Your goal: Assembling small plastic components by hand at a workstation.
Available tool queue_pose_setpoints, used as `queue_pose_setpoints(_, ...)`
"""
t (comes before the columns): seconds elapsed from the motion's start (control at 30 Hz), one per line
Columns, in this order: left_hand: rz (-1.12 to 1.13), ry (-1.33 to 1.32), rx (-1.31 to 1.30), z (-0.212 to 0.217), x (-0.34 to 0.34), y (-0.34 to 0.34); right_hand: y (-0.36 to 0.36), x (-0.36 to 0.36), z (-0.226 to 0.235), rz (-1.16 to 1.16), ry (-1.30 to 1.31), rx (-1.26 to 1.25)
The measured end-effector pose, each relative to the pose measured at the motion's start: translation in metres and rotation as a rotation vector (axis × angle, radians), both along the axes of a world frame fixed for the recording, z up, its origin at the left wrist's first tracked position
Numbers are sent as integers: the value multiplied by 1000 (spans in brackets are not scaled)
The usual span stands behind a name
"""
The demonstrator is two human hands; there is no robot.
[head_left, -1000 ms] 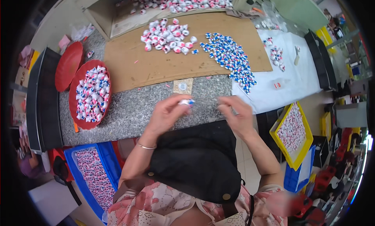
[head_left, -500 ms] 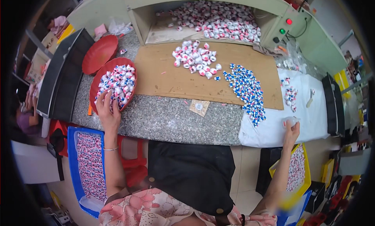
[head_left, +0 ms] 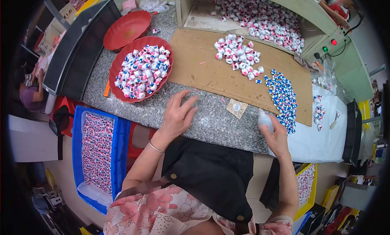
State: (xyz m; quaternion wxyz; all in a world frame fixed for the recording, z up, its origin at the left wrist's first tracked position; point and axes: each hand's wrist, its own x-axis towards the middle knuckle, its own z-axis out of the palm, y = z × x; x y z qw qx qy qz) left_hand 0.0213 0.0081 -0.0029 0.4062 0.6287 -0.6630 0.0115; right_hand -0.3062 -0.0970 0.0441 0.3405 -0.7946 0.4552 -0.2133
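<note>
My left hand [head_left: 176, 117] hovers over the near part of the granite worktop [head_left: 207, 125], fingers spread, with nothing visible in it. My right hand [head_left: 277, 134] is closed around a small translucent squeeze bottle [head_left: 265, 120], its narrow tip pointing up and away from me. Left of my left hand stands a scalloped red bowl [head_left: 113, 74] heaped with small white figures with pink and blue parts. Beyond my right hand, a spread of tiny blue-and-white pieces [head_left: 282, 97] lies across the cardboard [head_left: 191, 68] edge. Farther back is a pile of white-and-pink pieces [head_left: 239, 56].
A second red bowl [head_left: 128, 30] sits behind the full one. More white-and-pink pieces [head_left: 264, 15] fill the open cabinet at the back. A square paper piece [head_left: 237, 108] lies between my hands. Blue [head_left: 118, 149] and yellow [head_left: 310, 198] crates stand below the worktop. White cloth [head_left: 321, 143] covers the right side.
My left hand has left the full red bowl and moved right over the worktop. My right hand has brought the bottle left from the white cloth. The view has shifted left.
</note>
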Motion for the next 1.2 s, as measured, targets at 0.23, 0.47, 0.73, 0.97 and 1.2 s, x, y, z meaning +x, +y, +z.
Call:
queue_pose_setpoints(0.23, -47, 36, 24, 0, 5, 2, -13, 36, 15, 237, 306, -332)
queue_pose_setpoints(0.47, -70, 90, 20, -1, 7, 1, -17, 46, 17, 315, 423, -460)
queue_pose_setpoints(0.73, -68, 120, 25, -2, 7, 1, -18, 47, 15, 323, 439, -481)
queue_pose_setpoints(0.97, -65, 128, 29, -2, 7, 0, -19, 46, 13, 317, 443, -486)
queue_pose_setpoints(1.2, -77, 129, 36, 0, 7, 0, -18, 45, 10, 306, 413, -509)
